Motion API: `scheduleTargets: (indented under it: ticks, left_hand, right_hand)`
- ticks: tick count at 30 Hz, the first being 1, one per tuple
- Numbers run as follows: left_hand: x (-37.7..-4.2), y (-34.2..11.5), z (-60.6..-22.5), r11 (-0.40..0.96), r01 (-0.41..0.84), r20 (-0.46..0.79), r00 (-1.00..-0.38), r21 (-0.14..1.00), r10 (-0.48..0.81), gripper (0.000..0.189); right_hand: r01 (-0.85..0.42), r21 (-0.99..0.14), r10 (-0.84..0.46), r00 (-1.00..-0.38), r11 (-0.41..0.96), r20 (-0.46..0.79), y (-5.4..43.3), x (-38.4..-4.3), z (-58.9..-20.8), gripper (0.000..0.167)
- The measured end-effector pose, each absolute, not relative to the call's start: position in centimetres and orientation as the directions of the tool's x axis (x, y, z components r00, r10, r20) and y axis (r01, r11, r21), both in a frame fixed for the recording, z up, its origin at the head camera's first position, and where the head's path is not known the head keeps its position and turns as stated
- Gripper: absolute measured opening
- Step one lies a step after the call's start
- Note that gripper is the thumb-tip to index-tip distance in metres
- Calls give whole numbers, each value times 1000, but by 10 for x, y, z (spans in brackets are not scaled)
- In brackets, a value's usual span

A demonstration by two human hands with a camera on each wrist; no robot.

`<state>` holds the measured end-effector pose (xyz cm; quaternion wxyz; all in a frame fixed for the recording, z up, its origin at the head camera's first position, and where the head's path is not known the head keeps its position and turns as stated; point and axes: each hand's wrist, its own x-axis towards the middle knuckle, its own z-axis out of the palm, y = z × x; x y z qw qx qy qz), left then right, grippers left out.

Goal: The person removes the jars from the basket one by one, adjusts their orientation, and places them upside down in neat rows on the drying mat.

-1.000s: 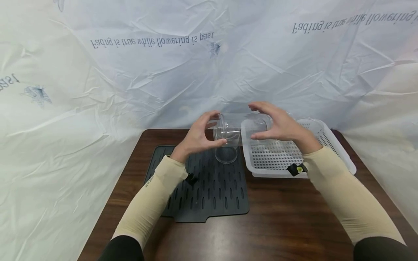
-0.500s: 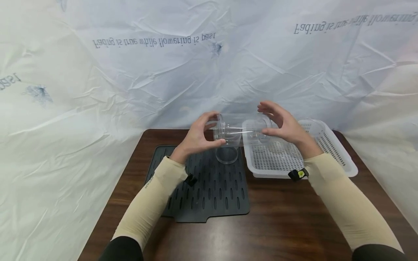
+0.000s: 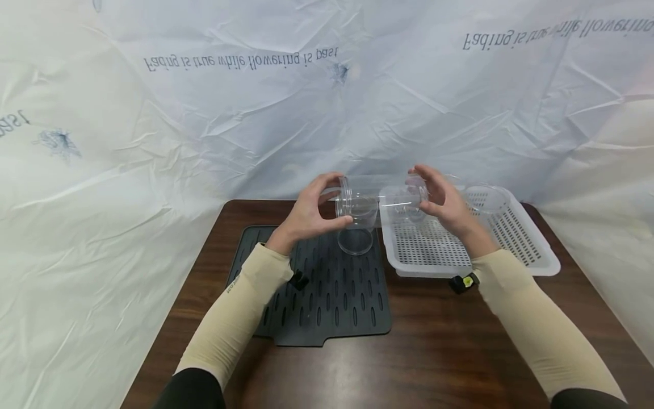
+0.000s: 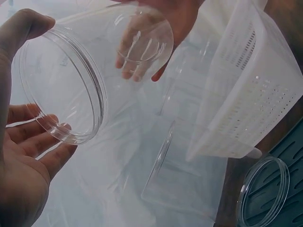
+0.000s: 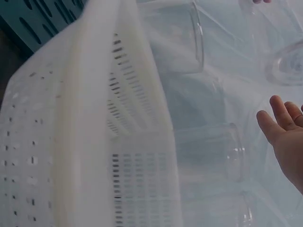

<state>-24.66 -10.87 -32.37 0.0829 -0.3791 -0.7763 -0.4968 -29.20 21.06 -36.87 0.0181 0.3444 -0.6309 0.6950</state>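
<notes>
Jar only partial, right wrist view

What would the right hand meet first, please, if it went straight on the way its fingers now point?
Probably the nearer end of the clear jar, whose rimmed end the left hand holds; depth is unclear, so the right hand may be touching it.

Both forearms reach across the counter and slant inward, palms turned toward each other near its far edge. The left hand is curved in a grip, thumb opposite the fingers; the right hand has its fingers loosely bent and thumb apart.
</notes>
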Motion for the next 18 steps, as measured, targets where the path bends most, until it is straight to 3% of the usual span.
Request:
scheduleTargets:
  ticks: [9,18]
  left_hand:
    - [-249,-109,-328,217,663,505,-708,717,493,78]
    - [-245,-109,-322,209,674,520,-698,708,492,76]
  right_hand:
    - [-371,-820,-387,-745,-437,543,204,-291,-383,79]
    - [-302,-801,-382,-756,-518,532,199,-286,-389,90]
